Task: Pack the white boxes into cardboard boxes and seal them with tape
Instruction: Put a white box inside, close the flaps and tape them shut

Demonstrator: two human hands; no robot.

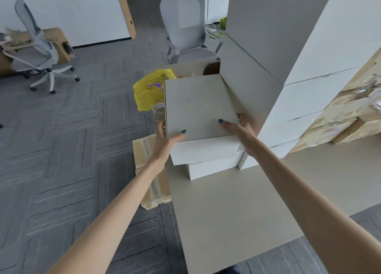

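A flat white box [198,104] lies on top of a short stack of white boxes [206,162] at the left end of a grey table [237,211]. My left hand [165,141] grips its near left corner, thumb on the lid. My right hand [241,131] grips its near right corner, thumb on top and fingers down the side. A tall pile of white boxes [309,100] rises right beside it. A taped cardboard box [150,170] sits on the floor left of the table, partly hidden by my left arm.
A yellow plastic bag [150,90] and a clear cup [158,112] sit behind the held box. A grey office chair [185,28] stands beyond the table, another chair [37,53] at far left. Worn cardboard cartons [340,119] lie on the right.
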